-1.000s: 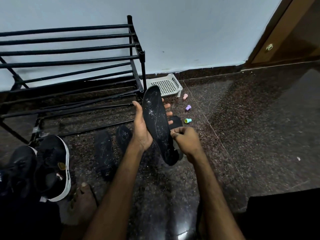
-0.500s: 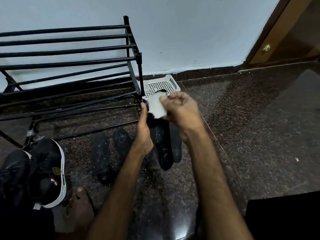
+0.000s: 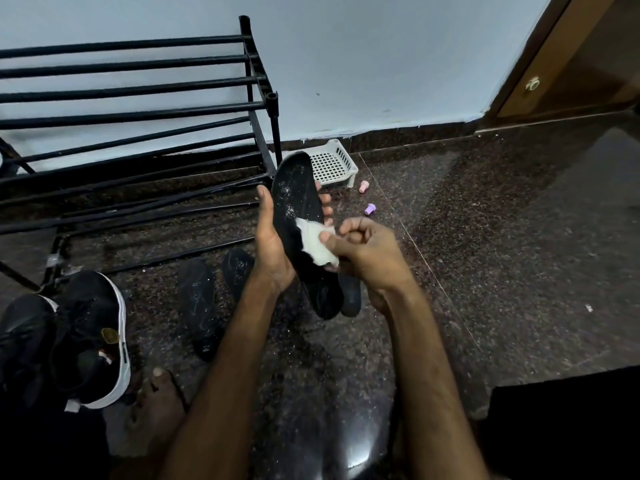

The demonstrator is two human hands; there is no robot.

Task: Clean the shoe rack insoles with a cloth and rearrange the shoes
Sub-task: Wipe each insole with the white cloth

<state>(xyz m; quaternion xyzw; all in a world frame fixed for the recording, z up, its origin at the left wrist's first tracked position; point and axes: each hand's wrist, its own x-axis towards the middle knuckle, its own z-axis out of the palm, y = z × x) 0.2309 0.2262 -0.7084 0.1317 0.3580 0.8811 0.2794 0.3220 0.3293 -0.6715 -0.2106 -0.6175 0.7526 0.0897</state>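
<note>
Black shoe rack [image 3: 274, 133] stands against the wall. Black sneaker [image 3: 88, 336] lies on the floor beside its left end. Left hand [image 3: 272, 244] grips the dusty black insole [image 3: 296, 199] upright, before the rack's right post. Right hand [image 3: 367, 251] pinches the white cloth [image 3: 317, 245] against the insole's middle.

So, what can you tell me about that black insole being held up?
The insole is black, flat and foot-shaped, seemingly foam, speckled with whitish dust near its broad upper end. It is held slanted, broad end up. The left hand grips it from behind; the right hand presses a white cloth against its middle.
</note>
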